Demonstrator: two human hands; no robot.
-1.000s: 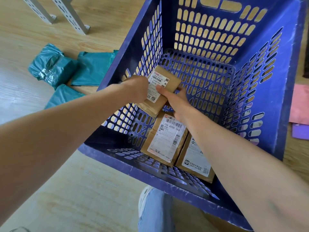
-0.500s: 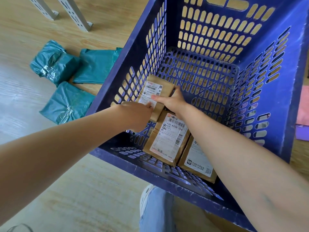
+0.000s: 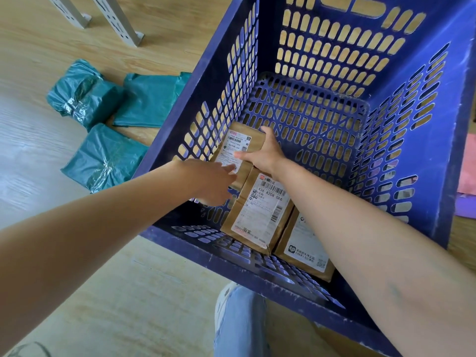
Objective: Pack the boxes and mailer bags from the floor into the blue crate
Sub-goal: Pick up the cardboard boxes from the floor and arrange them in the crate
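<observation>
Lower than half a second ago, the small box [image 3: 240,143] lies along the left wall of the blue crate [image 3: 450,124], just beyond the larger labelled box [image 3: 260,212] and touching it. The right hand [image 3: 265,155] grips the small box, with the thumb across the label and the fingers curled over the box's right edge. The left hand [image 3: 208,181] has let go. Its fingers are loosely apart, their tips at the label's near corner; whether they touch it is unclear. Teal mailer bags [image 3: 103,158] lie on the floor left of the crate.
</observation>
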